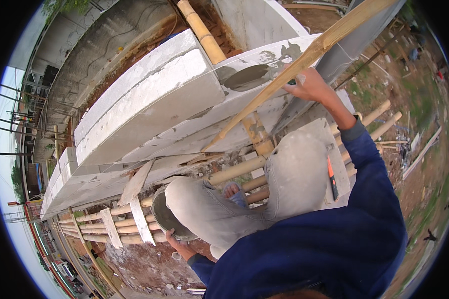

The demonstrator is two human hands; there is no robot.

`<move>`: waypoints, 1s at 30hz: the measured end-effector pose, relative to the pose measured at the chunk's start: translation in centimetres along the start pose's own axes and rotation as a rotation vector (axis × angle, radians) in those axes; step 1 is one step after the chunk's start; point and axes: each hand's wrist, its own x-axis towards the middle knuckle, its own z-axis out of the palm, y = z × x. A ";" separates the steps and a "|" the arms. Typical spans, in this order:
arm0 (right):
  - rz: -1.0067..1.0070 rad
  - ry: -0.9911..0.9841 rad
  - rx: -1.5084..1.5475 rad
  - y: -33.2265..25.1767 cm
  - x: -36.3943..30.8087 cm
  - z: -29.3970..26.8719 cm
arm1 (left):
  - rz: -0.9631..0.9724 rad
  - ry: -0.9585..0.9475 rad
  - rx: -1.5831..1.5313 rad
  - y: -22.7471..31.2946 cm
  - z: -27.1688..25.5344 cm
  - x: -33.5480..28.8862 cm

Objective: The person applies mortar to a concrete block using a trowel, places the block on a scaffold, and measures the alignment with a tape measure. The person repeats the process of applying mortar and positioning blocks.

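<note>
My right hand (pixel 308 85) is closed round the dark handle of a trowel, at the far end of a pale block wall (pixel 159 142). Its grey, mortar-smeared blade (pixel 247 77) lies flat over the wall top, beside wet mortar patches (pixel 290 50). A slanting wooden strip (pixel 279 82) crosses in front and hides where handle and blade meet. Low on the left, my left hand (pixel 178 242) grips the rim of a round, dark mortar bucket (pixel 170 219) beside my knee. Grey mortar coats its inside. A thick white block (pixel 149 99) sits on the wall left of the blade.
I squat on bamboo poles (pixel 239 169) tied as scaffolding, with ground showing below. An orange and black cutter knife (pixel 332 178) lies on a pale board (pixel 324 134) by my right knee. A taut string runs along the wall. A bamboo post (pixel 202 31) stands behind it.
</note>
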 end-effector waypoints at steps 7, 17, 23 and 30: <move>0.127 0.009 -0.046 1.7 -1.7 0.4 | 0.020 0.092 0.028 -0.2 1.1 0.4; 0.332 0.202 0.360 -0.7 -8.1 2.8 | 0.064 0.100 0.023 0.1 0.2 -0.2; 0.752 0.016 0.294 -1.6 -20.4 10.5 | 0.011 0.056 -0.022 -0.2 1.9 -0.4; 0.162 -0.222 0.509 -7.3 -21.3 23.3 | 0.002 0.120 -0.062 -0.1 -1.8 0.2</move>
